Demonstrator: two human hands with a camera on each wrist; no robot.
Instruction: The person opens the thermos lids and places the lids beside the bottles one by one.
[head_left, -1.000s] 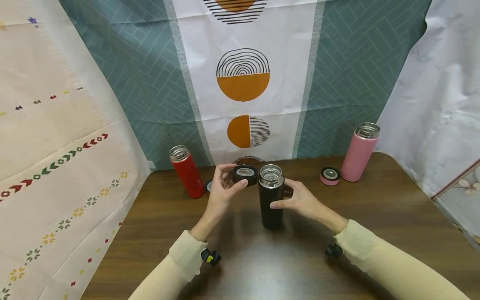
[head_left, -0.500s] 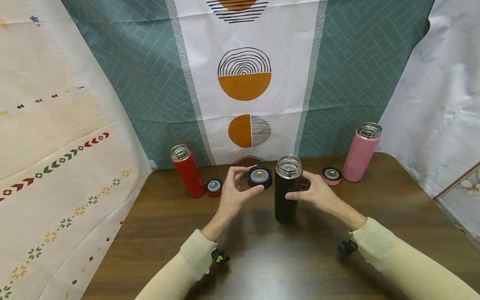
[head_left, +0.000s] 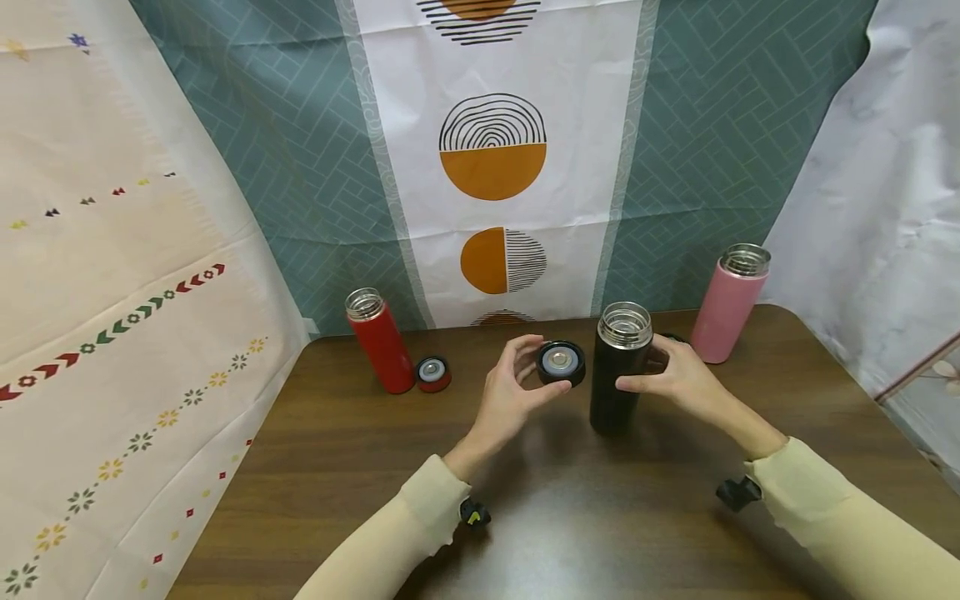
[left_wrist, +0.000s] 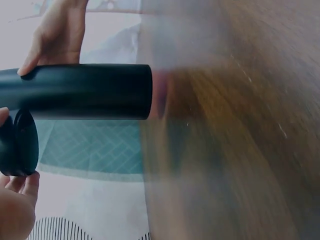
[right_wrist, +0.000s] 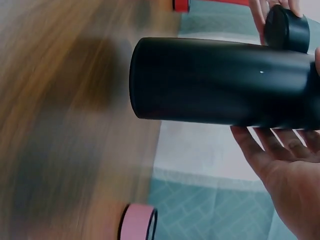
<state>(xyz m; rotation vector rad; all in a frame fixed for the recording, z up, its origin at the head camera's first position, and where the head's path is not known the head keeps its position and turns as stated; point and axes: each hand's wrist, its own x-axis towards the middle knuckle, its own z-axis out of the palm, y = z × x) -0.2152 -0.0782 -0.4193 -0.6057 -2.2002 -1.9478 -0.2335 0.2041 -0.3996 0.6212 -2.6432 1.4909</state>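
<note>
My right hand (head_left: 678, 379) grips a black thermos bottle (head_left: 617, 387) around its upper body. The bottle is upright and uncapped, its steel threaded neck showing; a gap shows between its base and the wooden table in the right wrist view. Just left of it, my left hand (head_left: 513, 392) pinches a black bottle lid (head_left: 561, 364) between thumb and fingers, with the grey seal side facing my head. In the left wrist view the lid (left_wrist: 20, 145) appears beside the bottle (left_wrist: 85, 92), held at its edge by the fingertips.
An open red thermos (head_left: 380, 346) stands at the back left, its red lid (head_left: 432, 374) upturned beside it. At the back right stands an open pink thermos (head_left: 729, 308); its pink lid (right_wrist: 136, 222) lies near it, mostly hidden behind my right hand in the head view. Cloth hangs behind the table (head_left: 330, 467).
Both hands have moved right together, carrying the black thermos and its lid. The lid has tilted so its underside faces me more. The red lid has come into full view; the pink one is now mostly covered.
</note>
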